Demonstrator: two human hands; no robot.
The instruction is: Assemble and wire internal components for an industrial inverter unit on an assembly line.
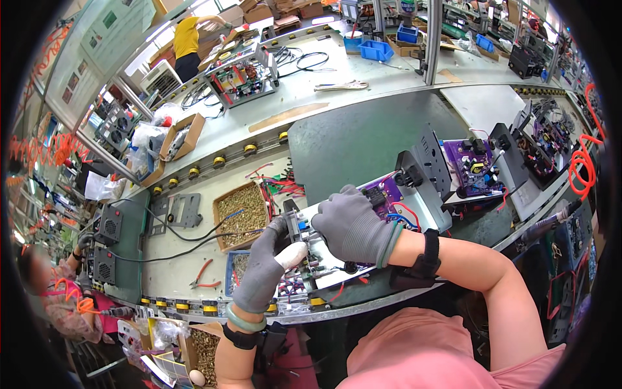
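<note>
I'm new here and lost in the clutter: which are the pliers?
Find the pale work surface left of the gloved left hand. Near its front edge, just left of the small blue bin, lie the pliers. Unlike the bin and the cardboard box nearby, they have two spread red handles.

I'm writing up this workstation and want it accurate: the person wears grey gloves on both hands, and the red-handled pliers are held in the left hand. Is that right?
Not quite: the red-handled pliers lie on the work surface, left of the left hand, as the head view shows. The person does wear grey gloves on both hands.
</note>
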